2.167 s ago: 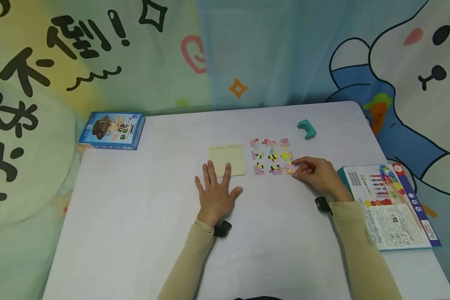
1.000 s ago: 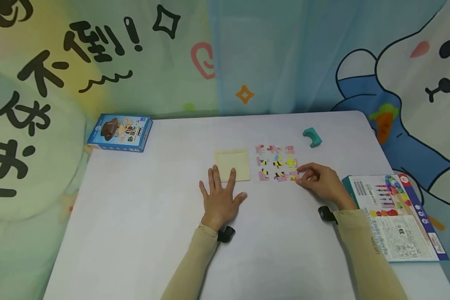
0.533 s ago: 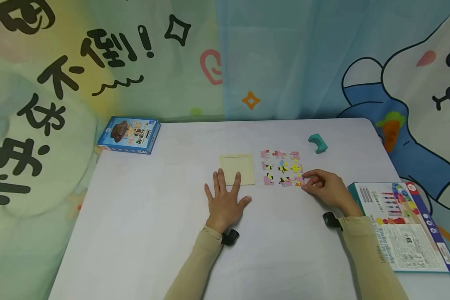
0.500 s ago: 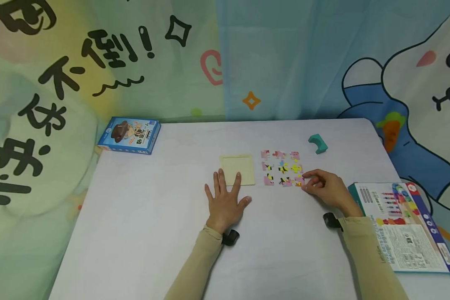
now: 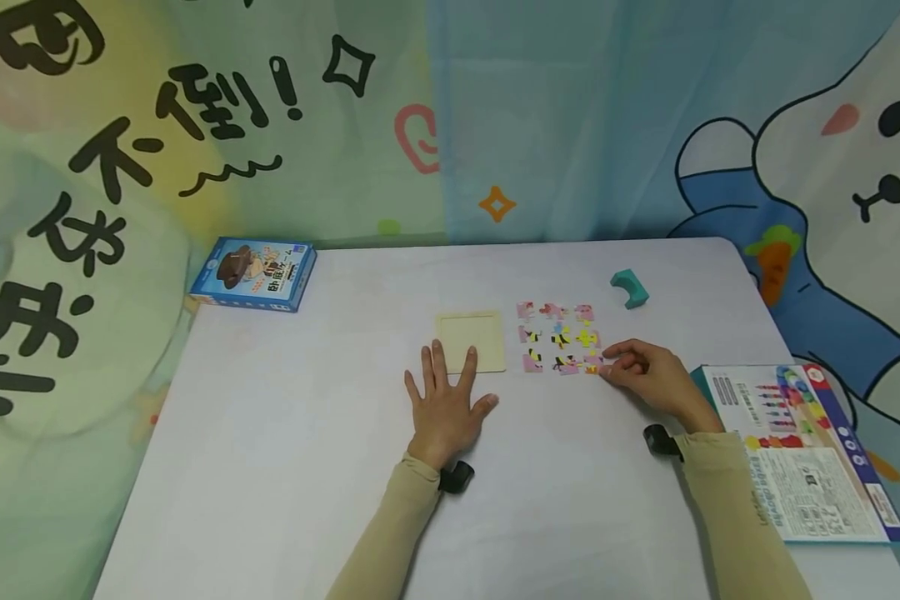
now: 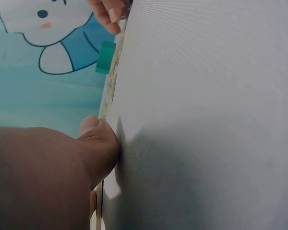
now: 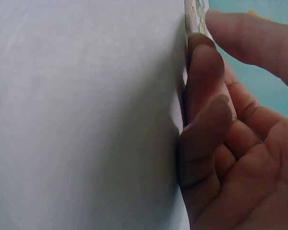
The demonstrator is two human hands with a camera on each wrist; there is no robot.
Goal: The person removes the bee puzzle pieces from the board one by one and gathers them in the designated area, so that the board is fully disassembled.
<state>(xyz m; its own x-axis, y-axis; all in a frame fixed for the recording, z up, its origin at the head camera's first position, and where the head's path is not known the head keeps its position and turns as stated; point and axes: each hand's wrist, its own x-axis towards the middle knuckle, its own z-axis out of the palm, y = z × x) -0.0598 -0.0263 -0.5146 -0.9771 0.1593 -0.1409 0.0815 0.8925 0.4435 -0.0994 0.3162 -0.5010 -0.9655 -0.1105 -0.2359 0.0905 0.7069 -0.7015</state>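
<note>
In the head view my left hand (image 5: 446, 408) lies flat with fingers spread, its fingertips over the near edge of a square pale wooden puzzle tray (image 5: 470, 329). To the right of the tray, several pink, yellow and black jigsaw puzzle pieces (image 5: 561, 339) lie spaced in rows. My right hand (image 5: 648, 375) pinches the near right puzzle piece (image 5: 592, 364) by its right side with thumb and index finger. The right wrist view shows that puzzle piece (image 7: 196, 17) at the fingertips, the other fingers curled below. In the left wrist view, the left thumb (image 6: 103, 143) rests by the tabletop.
A teal arched block (image 5: 630, 289) lies behind the pieces. At the table's back left is a blue game box (image 5: 255, 273). A larger white and purple box (image 5: 802, 454) lies under and beside the right forearm. A printed cloth (image 5: 525, 125) hangs behind the white table (image 5: 292, 442).
The head view has shifted, so everything sits a little lower and further right than at first. Against the table, both hands and the pieces stay nearly where they were.
</note>
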